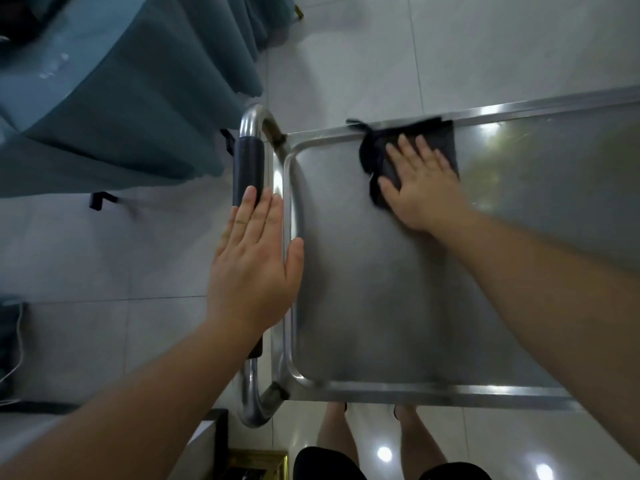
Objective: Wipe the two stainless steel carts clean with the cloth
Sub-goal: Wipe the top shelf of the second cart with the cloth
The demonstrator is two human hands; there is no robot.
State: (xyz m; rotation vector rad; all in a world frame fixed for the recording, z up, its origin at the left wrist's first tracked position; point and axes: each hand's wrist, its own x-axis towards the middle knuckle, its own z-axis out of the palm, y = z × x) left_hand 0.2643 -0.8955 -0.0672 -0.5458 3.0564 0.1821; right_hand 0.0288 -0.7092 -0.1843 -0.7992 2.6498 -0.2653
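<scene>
Left hand (254,261) flat on tubular handle (247,168), right hand (420,183) flat, pressing dark cloth (377,150) on steel cart (381,306)

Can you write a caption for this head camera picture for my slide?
Right hand presses a dark cloth on the steel cart; left hand rests flat on its handle.

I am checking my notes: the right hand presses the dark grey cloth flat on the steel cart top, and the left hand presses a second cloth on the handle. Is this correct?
Not quite. In the head view the left hand holds no cloth; it lies bare and flat over the black-sleeved steel handle. The right hand does press the dark grey cloth on the steel cart top.
</scene>
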